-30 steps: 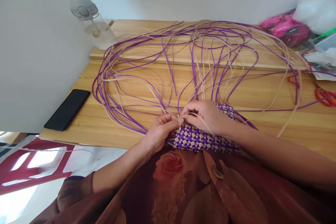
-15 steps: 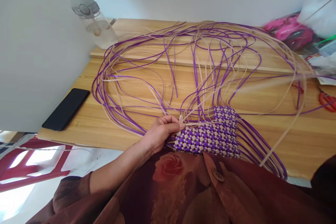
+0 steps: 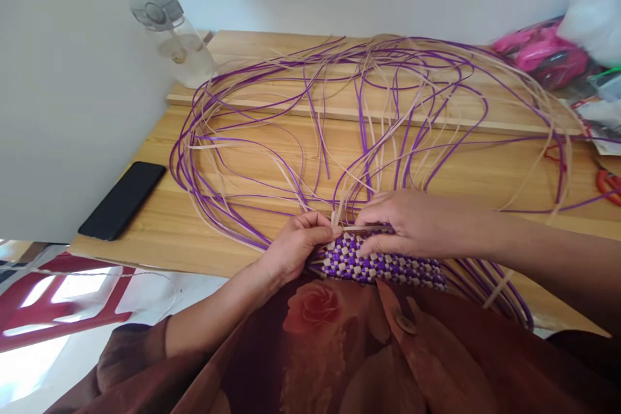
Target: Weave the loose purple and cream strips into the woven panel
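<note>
A woven piece in purple and beige checks (image 3: 369, 265) lies at the table's front edge, against my clothing. Long purple and beige strands (image 3: 361, 123) run from it and loop over the table. My left hand (image 3: 303, 239) pinches a beige strip at the weave's upper left corner. Over the top edge of the weave is my right hand (image 3: 398, 223), thumb and fingers apart, beside the beige strip that stretches from my left fingertips. Whether the right fingers touch that strip I cannot tell. The right part of the weave is hidden under this hand.
A black phone (image 3: 122, 200) lies at the left of the wooden table (image 3: 262, 168). Behind it stands a clear bottle with a grey lid (image 3: 177, 45). Pink plastic bags (image 3: 543, 55) are at the back right, with red-handled scissors (image 3: 607, 184) at the right edge.
My right hand has come in from the right and now lies over the weave. The beige strands that stretched to the right have shifted. My left hand keeps its place.
</note>
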The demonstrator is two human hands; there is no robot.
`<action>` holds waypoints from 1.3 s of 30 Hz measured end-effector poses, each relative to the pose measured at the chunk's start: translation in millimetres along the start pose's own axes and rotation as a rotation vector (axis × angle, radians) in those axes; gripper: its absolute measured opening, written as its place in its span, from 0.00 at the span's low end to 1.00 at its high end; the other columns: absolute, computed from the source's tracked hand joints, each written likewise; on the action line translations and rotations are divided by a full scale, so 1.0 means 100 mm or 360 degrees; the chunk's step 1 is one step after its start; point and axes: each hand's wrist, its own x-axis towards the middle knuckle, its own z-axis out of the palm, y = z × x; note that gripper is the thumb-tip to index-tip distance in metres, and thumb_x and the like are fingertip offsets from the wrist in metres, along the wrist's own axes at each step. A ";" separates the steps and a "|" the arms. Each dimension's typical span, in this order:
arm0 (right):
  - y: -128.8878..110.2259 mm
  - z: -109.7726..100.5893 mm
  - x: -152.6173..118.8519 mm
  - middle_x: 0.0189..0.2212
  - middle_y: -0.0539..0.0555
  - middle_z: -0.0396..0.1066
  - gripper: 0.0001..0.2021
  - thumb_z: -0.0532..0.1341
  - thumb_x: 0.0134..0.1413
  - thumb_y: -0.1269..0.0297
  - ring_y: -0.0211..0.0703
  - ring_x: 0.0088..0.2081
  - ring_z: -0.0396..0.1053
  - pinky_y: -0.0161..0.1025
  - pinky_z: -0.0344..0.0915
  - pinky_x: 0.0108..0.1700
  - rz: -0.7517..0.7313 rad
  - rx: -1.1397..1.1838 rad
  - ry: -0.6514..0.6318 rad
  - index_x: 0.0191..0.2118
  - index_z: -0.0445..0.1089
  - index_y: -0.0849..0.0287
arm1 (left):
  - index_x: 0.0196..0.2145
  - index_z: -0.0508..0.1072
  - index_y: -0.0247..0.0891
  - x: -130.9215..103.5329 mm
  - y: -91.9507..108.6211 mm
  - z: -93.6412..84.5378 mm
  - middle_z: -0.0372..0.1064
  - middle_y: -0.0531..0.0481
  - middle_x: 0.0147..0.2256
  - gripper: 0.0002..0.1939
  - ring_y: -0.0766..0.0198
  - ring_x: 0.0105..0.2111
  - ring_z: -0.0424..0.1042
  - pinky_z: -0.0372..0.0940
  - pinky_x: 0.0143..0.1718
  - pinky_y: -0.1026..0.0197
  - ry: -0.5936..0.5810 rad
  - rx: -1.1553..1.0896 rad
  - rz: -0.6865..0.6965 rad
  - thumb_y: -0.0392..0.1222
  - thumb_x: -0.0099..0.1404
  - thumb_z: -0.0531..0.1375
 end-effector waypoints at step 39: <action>-0.51 -0.58 0.50 0.30 0.52 0.71 0.19 0.50 0.66 0.57 0.40 0.36 0.71 0.38 0.65 0.38 0.0078 0.0190 0.0474 0.35 0.75 0.61 | 0.22 0.71 0.34 -0.01 -0.01 -0.01 0.65 0.57 0.18 0.13 0.74 0.17 0.58 0.52 0.20 0.68 0.0008 0.0131 0.0194 0.42 0.49 0.71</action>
